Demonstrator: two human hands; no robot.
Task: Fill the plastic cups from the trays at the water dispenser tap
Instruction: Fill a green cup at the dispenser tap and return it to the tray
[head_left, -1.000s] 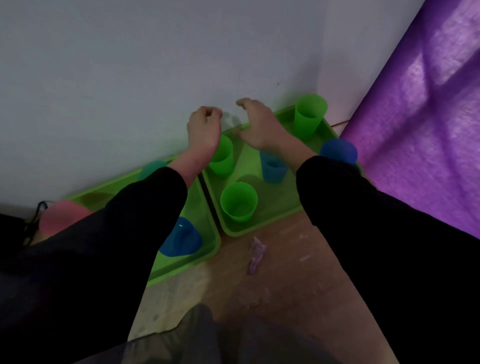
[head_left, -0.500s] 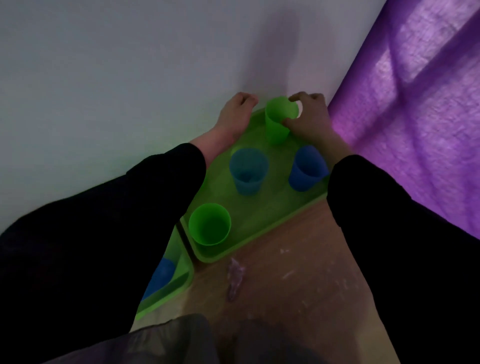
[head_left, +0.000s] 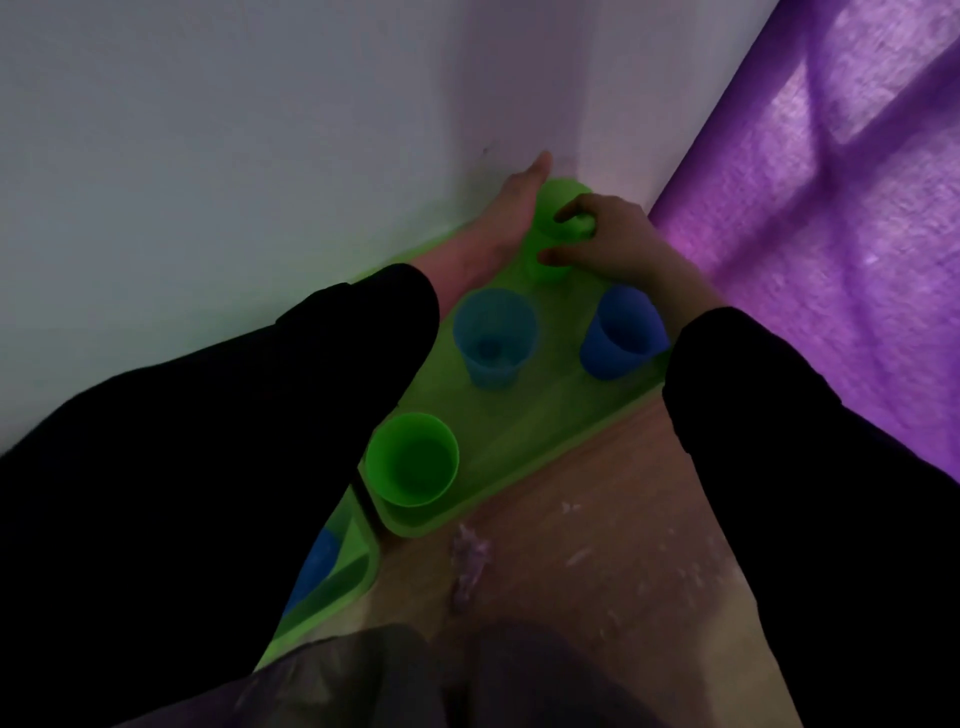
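- Pick-up step, by the look of it: far green cup (head_left: 561, 200) upright at the 12 o'clock corner of the right-hand tray (head_left: 519, 415), close to the wall (head_left: 260, 156) and the purple curtain (head_left: 831, 208).
- Right hand (head_left: 615, 236) curled round that cup, thumb on the near side, forefinger over the rim.
- Left hand (head_left: 511, 223) laid along the cup's 9 o'clock side, fingers straight, pointing at the wall; touching or just beside, hard to tell.
- Same tray: pale blue cup (head_left: 493, 338) at centre, darker blue cup (head_left: 621, 332) at 3 o'clock, near green cup (head_left: 413, 460) at 7 o'clock, all upright; contents unclear in the dim light.
- Second tray (head_left: 343, 587) at 7 o'clock of the first, mostly hidden by the left sleeve (head_left: 208, 467), with another blue cup (head_left: 317, 561).
- No dispenser tap in view; filling probably not yet begun.
- Next move, as a judgement: straight lift clear of the neighbours, cup kept level, gentle squeeze on thin plastic, then off to the tap.
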